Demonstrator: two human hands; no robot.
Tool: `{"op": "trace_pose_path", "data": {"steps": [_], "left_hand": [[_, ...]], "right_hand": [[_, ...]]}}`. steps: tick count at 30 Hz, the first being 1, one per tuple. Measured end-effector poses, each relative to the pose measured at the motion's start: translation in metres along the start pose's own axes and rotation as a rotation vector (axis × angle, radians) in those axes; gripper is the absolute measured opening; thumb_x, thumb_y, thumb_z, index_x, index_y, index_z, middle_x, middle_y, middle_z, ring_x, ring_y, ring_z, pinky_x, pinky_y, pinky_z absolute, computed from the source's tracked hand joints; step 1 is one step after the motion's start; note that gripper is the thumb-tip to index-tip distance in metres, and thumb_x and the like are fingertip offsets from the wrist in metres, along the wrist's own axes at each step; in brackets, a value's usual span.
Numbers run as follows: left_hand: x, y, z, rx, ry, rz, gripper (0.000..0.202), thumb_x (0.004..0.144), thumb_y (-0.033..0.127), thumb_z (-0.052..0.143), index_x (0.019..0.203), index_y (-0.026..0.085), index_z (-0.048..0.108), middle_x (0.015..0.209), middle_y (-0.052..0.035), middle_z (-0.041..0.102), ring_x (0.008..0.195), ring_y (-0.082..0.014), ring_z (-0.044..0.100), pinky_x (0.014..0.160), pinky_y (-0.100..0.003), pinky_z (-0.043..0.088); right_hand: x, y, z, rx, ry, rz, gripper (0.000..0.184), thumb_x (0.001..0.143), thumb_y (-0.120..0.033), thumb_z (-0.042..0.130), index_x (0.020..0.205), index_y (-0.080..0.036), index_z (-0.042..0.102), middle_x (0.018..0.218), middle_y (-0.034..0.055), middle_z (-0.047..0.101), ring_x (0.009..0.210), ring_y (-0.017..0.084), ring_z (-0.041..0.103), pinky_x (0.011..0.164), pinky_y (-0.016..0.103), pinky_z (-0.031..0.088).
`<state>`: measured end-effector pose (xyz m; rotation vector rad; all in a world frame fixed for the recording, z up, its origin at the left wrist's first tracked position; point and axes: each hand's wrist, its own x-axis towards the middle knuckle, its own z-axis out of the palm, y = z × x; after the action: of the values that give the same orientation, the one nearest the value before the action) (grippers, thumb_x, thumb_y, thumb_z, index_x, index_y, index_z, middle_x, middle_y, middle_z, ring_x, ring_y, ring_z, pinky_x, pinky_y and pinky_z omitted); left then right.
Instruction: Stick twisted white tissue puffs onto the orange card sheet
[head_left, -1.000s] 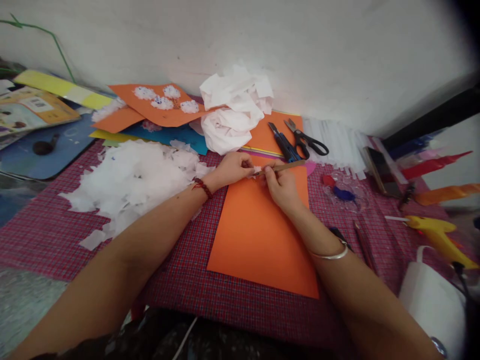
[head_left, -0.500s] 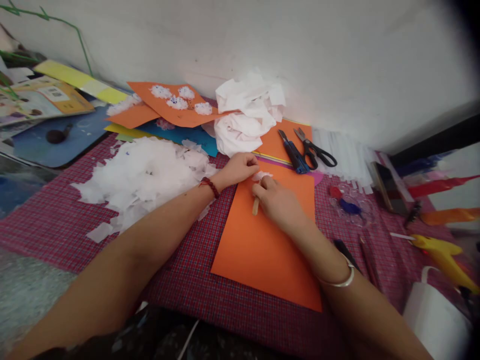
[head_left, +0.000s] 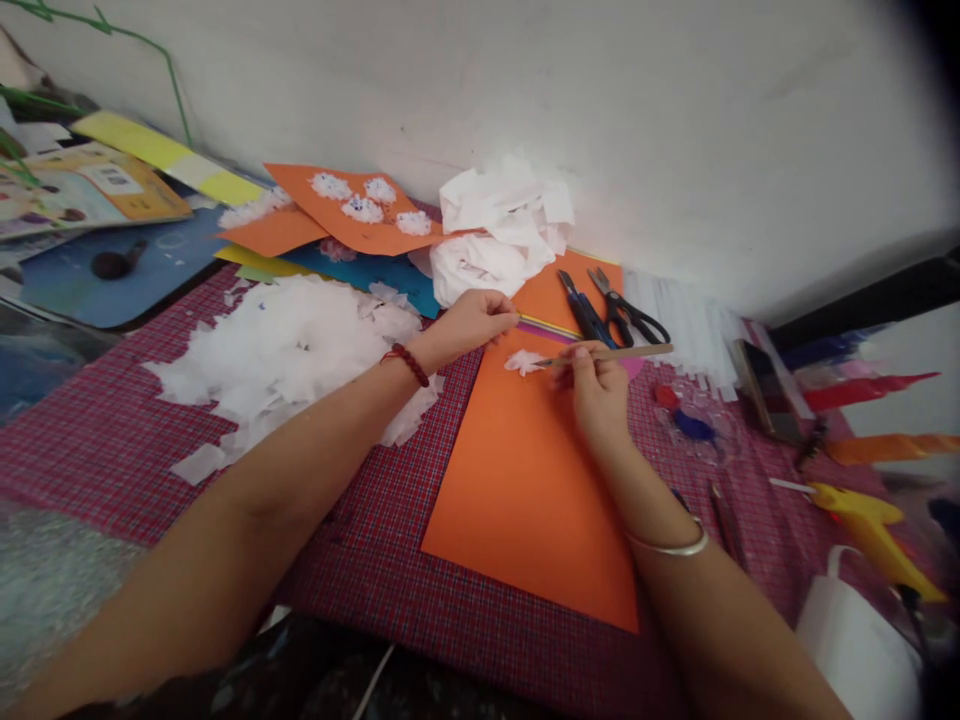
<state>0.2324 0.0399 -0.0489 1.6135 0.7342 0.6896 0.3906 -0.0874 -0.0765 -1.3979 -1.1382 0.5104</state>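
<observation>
Black scissors (head_left: 616,300) and a blue-and-black tool (head_left: 587,310) are laid side by side near the wall (head_left: 637,120), and a dark phone (head_left: 769,390) is set farther right, beside a row of white strips (head_left: 675,315). At the right of the checked cloth (head_left: 360,530), a yellow glue gun (head_left: 862,510) is seen near an orange strip (head_left: 892,448). At the far left, a dark rounded object (head_left: 112,263) is rested on a blue board (head_left: 169,268), with a booklet (head_left: 97,190) placed just behind.

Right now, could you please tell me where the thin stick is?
In the head view, the thin stick is in the right hand, partly over the orange sheet, its tip by the white tuft.
</observation>
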Motion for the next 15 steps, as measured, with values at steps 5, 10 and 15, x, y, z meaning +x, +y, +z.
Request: {"op": "trace_pose_path", "data": {"steps": [5,10,15], "left_hand": [[-0.005,0.036,-0.016,0.044,0.047,0.066,0.016,0.087,0.023,0.060,0.074,0.013,0.058,0.066,-0.0022,0.060,0.055,-0.0048,0.051,0.052,-0.020,0.039],[-0.012,0.077,-0.033,0.128,0.077,0.121,0.020,0.091,0.027,0.052,0.082,0.012,0.062,0.075,-0.0035,0.061,0.061,-0.0066,0.056,0.060,-0.023,0.041],[-0.009,0.055,-0.062,0.592,-0.263,-0.022,0.007,0.071,0.020,0.065,0.074,0.014,0.066,0.068,-0.0040,0.063,0.063,-0.0126,0.058,0.060,-0.026,0.041]], "right_hand": [[0.005,0.011,0.003,0.210,0.012,0.181,0.037,0.083,-0.057,0.061,0.082,-0.022,0.050,0.057,-0.0050,0.058,0.044,0.010,0.053,0.044,0.022,0.044],[0.008,0.013,0.003,0.263,-0.003,0.245,0.040,0.079,-0.058,0.065,0.080,-0.022,0.051,0.053,-0.0050,0.058,0.039,0.009,0.051,0.040,0.022,0.044],[0.009,0.014,0.004,0.275,-0.020,0.226,0.041,0.078,-0.060,0.066,0.078,-0.021,0.052,0.052,-0.0053,0.057,0.038,0.008,0.051,0.039,0.020,0.042]]}}
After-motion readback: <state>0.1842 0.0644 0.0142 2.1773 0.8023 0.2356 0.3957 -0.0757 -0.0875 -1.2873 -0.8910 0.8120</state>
